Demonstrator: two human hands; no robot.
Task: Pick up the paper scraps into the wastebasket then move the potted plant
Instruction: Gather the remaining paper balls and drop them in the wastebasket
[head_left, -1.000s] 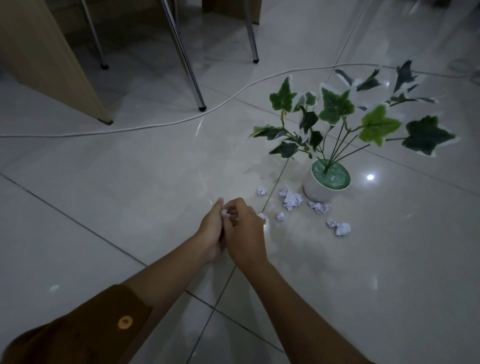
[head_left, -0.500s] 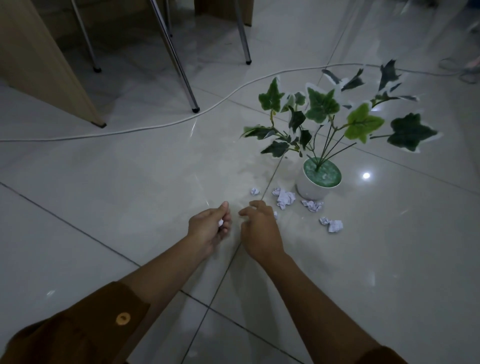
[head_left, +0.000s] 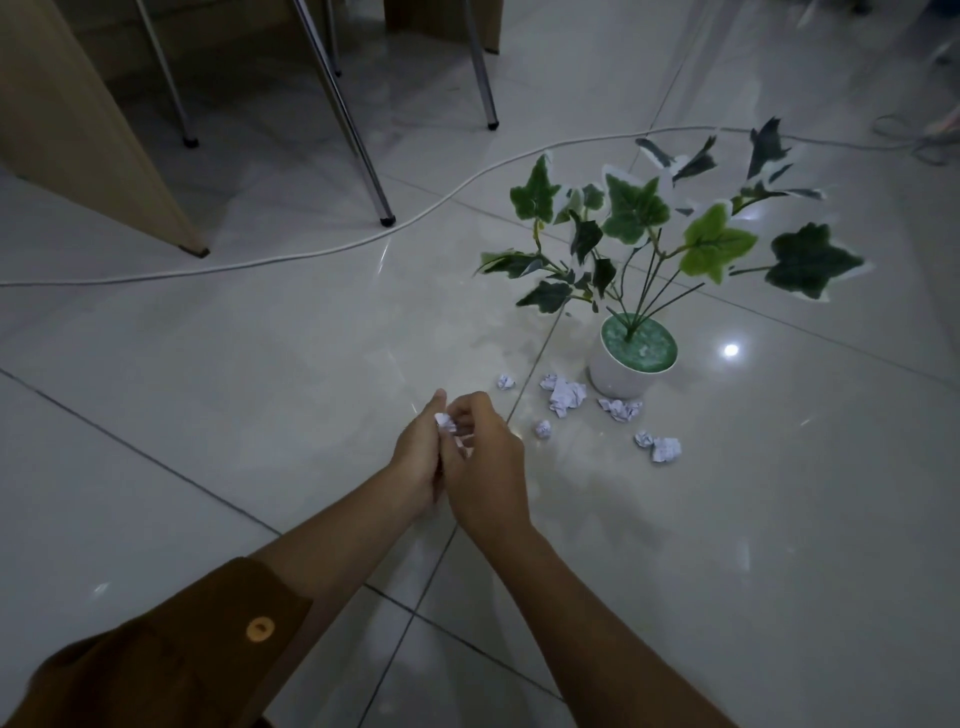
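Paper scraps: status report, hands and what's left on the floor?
Left hand and right hand together, pinching white scraps. Loose scraps on tile by potted plant. No wastebasket in view.

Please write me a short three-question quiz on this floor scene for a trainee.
1. True or false: a wastebasket stands in view beside the potted plant.
2. Multiple choice: the paper scrap off the floor is A) lying in the plant's pot, B) pinched between the left hand and the right hand, C) under the chair leg.
3. Fill in: the loose scraps lie on the tiled ____, near the pot's base.

Key: 1 false, no wastebasket shows. 2 B. 3 floor.
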